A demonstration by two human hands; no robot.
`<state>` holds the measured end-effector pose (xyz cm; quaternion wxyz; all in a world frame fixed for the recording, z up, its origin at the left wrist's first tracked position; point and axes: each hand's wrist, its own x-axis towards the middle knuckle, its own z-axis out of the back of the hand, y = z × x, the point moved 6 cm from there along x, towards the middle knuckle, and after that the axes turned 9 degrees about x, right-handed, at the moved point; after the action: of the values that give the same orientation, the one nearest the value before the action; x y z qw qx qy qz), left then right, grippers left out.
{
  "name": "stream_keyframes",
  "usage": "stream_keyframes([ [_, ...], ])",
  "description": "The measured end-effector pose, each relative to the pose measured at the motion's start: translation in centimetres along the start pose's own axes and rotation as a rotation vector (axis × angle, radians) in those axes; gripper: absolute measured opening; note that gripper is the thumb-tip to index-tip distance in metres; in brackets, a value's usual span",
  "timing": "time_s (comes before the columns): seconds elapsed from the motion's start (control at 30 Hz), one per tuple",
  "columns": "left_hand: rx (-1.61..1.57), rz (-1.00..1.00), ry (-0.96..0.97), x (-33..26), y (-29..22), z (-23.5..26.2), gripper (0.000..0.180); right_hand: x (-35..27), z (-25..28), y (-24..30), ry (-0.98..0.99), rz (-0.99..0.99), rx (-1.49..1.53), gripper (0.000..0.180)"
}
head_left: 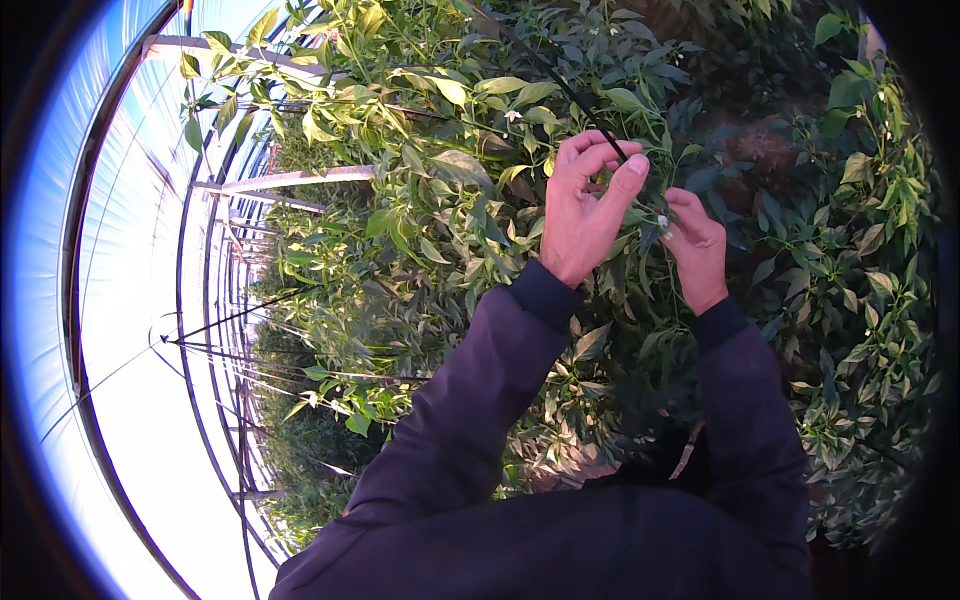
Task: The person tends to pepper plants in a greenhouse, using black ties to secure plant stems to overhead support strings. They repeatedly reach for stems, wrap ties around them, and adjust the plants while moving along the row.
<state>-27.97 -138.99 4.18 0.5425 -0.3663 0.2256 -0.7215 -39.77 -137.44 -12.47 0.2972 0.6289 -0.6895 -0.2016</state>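
Observation:
Both arms, in dark sleeves, reach into a row of leafy green pepper-like plants [470, 200]. My left hand [585, 205] is closed, its thumb and fingers pinching a thin black cord [560, 82] that slants down from the upper edge. Just to the right and lower, my right hand [697, 248] has its fingers bent together among the leaves. A small white flower [664, 222] shows by its thumb. Foliage and the fingers hide whatever the right hand pinches. The two hands are close but apart.
Bright plastic sheeting [130, 300] on dark curved hoops covers the left side. A pale wooden bar [300, 178] and several thin lines run from there into the plants. Another plant row [850, 290] stands on the right, with brown soil [762, 150] between rows.

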Motion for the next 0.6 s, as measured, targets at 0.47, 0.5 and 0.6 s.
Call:
stream_keyframes([
  [0.47,-0.265,0.148,0.106,-1.2,2.7,0.6,0.028,3.2,-1.5,0.3,-0.193,-0.269,-0.119,0.017],
  [0.5,-0.287,0.153,0.112,-1.1,2.9,0.6,0.028,3.5,-1.8,0.5,-0.203,-0.242,-0.126,0.017],
  [0.6,-0.343,0.182,0.127,-0.9,3.5,0.7,0.029,3.9,-2.3,0.6,-0.212,-0.169,-0.166,0.017],
])
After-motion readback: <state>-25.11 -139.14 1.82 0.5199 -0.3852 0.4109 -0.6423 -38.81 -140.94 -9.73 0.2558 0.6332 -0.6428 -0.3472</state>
